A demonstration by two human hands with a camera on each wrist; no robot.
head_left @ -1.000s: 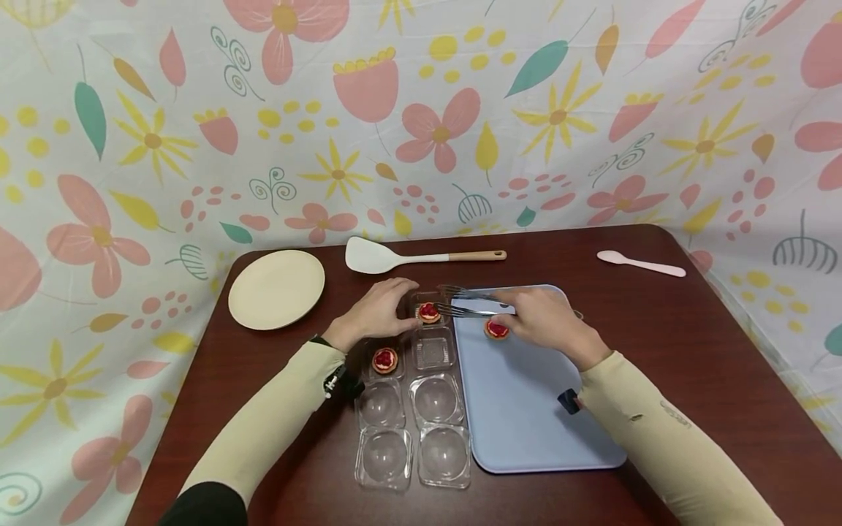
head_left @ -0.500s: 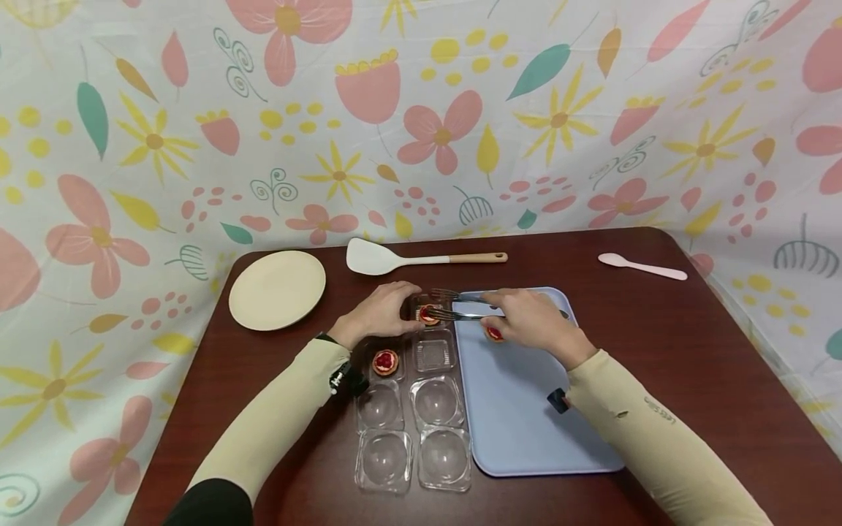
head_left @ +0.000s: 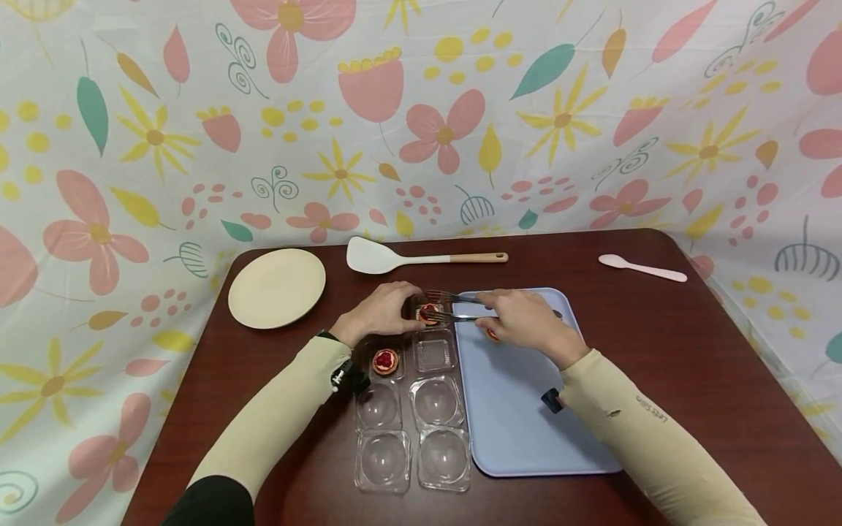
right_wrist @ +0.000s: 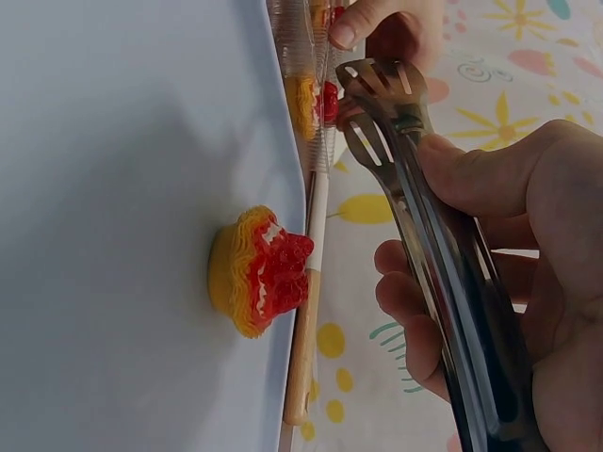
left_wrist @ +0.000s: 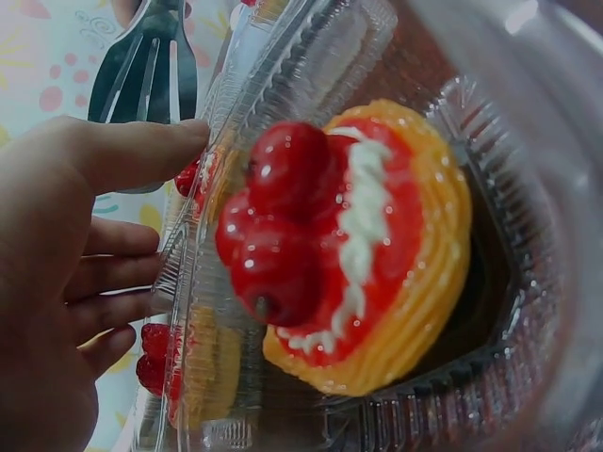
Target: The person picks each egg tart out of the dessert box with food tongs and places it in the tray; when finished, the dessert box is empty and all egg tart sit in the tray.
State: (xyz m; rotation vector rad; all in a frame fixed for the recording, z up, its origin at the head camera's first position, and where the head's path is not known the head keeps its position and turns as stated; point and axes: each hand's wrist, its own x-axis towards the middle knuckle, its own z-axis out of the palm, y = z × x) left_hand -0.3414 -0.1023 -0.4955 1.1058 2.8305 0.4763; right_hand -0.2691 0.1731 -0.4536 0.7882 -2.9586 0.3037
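Note:
My right hand (head_left: 526, 318) grips slotted metal tongs (right_wrist: 462, 311). Their two ends reach left, spread apart, over a small fruit tart (head_left: 430, 308) in the back right compartment of a clear plastic container (head_left: 434, 354). Thumb and fingertips of my left hand (head_left: 380, 310) rest at that compartment's side, the fingers relaxed. A tart topped with cherries and cream (left_wrist: 349, 254) sits in a left compartment, near the left wrist. Another tart (left_wrist: 207, 367) shows beyond the clear wall. On the blue tray (head_left: 526, 409) stands a raspberry tart (right_wrist: 250, 273), partly hidden by my right hand in the head view.
The container's domed lid parts (head_left: 437, 402) lie toward me, left of the tray. A cream plate (head_left: 276, 288) stands at the back left. A white spatula with a wooden handle (head_left: 371, 256) lies behind the container, and a pink spoon (head_left: 641, 267) at the back right.
My right hand has moved left with the tongs, bringing their ends further over the tart in the back right compartment. My left hand has hardly moved.

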